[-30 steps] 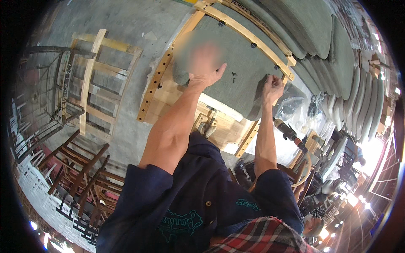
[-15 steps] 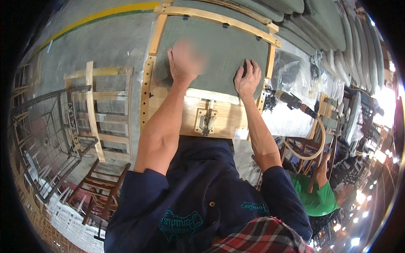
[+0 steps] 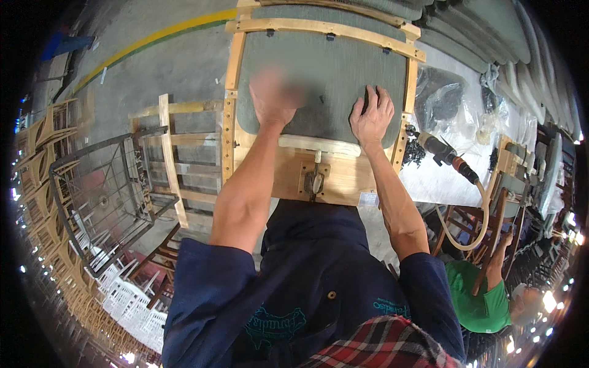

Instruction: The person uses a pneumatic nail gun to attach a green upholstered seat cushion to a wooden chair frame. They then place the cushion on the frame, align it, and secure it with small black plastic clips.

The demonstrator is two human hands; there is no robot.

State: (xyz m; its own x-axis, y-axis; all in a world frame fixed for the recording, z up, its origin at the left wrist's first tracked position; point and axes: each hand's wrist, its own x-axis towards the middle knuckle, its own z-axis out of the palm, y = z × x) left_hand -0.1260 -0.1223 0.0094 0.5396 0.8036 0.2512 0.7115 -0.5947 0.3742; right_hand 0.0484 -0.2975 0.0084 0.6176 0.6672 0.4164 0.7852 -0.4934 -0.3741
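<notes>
A grey-green, cloth-like panel with rounded corners (image 3: 331,67) lies inside a wooden frame (image 3: 343,30). My left hand (image 3: 270,95) is over its left part; a blur covers the fingers, so what they do or hold is hidden. My right hand (image 3: 373,116) rests on the panel's right side, fingers spread and slightly bent, holding nothing. Against the panel's near edge sits a pale wooden bar (image 3: 319,146), joined to a metal toggle clamp (image 3: 316,179) on the wooden board. A small dark mark (image 3: 322,99) shows on the panel between the hands.
Right of the frame, a power tool (image 3: 442,150) with a pale hose lies on a white surface among clear plastic (image 3: 451,101). Similar grey panels (image 3: 491,30) are stacked beyond. A person in green (image 3: 481,297) is at lower right. Left are a wooden pallet (image 3: 196,140) and metal rack (image 3: 92,184).
The view has shifted, so the frame and both hands appear further right. Both hands stay over the panel; the small dark mark between them now shows.
</notes>
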